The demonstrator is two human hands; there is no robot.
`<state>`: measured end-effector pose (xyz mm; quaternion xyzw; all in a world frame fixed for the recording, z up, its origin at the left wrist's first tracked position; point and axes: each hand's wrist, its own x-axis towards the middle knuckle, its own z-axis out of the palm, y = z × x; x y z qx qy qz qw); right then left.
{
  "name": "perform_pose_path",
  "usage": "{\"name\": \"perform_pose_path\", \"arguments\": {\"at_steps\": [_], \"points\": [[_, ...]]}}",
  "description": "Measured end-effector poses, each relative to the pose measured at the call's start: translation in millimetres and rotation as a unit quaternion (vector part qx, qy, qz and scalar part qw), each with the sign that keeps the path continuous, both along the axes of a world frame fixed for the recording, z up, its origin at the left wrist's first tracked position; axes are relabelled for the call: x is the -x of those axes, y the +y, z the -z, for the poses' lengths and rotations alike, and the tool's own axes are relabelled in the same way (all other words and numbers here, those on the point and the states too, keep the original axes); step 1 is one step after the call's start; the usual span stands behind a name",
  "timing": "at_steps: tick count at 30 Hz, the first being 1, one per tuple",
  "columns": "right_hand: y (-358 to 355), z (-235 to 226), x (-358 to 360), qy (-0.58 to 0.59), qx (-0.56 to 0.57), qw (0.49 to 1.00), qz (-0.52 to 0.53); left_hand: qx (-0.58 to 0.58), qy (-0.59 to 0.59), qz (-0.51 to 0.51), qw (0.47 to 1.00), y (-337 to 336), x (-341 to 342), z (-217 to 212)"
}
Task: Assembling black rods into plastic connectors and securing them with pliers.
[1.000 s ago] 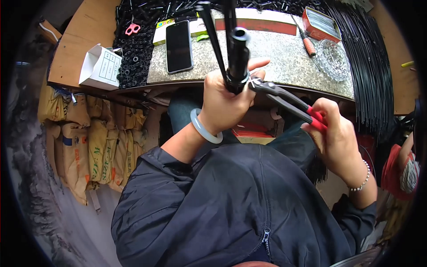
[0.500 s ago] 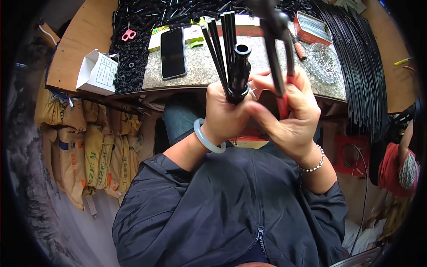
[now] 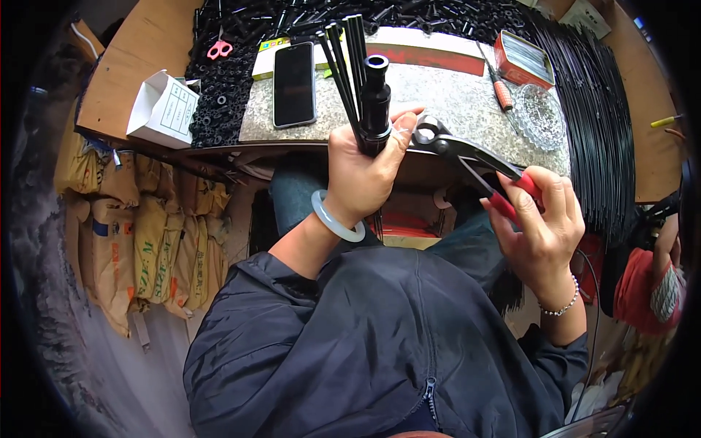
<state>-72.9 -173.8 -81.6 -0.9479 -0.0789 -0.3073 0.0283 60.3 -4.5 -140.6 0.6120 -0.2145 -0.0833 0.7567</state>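
Observation:
My left hand point(image 3: 358, 171) is wrapped around a glossy black tubular fitting point(image 3: 376, 109), held upright with its round open end on top. Several thin black rods point(image 3: 343, 77) stand up beside the fitting in the same grip. Something thin and pale shows at my left thumb and fingertip, too small to name. My right hand point(image 3: 544, 219) grips the red handles of dark metal pincers point(image 3: 467, 150). Their rounded jaws point left and lie close to my left thumb; whether they have caught anything I cannot tell.
On the workbench point(image 3: 453, 98) lie a black phone point(image 3: 294, 86), a red-handled tool point(image 3: 502, 95), a glass dish point(image 3: 540, 117) and a red box point(image 3: 524, 60). Black parts heap along the back and left, near pink scissors point(image 3: 219, 49) and a white carton point(image 3: 164, 109). Long black rods point(image 3: 584, 124) overhang the right.
My right hand has moved right and nearer to me. The pincers swung from upright to lying level, jaws toward my left hand. My left hand shifted slightly left with the fitting and rods.

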Motion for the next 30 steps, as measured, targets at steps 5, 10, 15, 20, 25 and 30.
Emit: {"name": "perform_pose_path", "arguments": {"at_steps": [5, 10, 15, 20, 25, 30], "points": [[-2.2, -4.6, 0.8, -0.014, 0.093, 0.995, -0.009, -0.009, 0.005, 0.014, 1.000, -3.9, 4.3, -6.3], [-2.1, -4.1, 6.1, 0.012, 0.083, 0.996, -0.023, 0.014, 0.024, 0.022, 0.999, -1.7, 6.4, -2.9], [-11.2, -1.8, 17.9, 0.543, -0.657, 0.511, -0.110, 0.026, -0.009, 0.064, 0.998, 3.3, 12.7, -7.5], [0.6, 27.4, 21.0, 0.474, -0.555, 0.664, -0.165, -0.006, -0.071, 0.047, 0.996, 0.8, 13.4, -7.8], [-7.7, 19.8, 28.0, 0.487, -0.588, 0.629, -0.147, -0.019, -0.071, 0.045, 0.996, 5.3, 16.3, -10.2], [6.0, 20.7, 17.4, 0.520, -0.599, 0.584, -0.172, -0.019, -0.095, 0.057, 0.994, 2.1, 14.3, -8.8]]}}
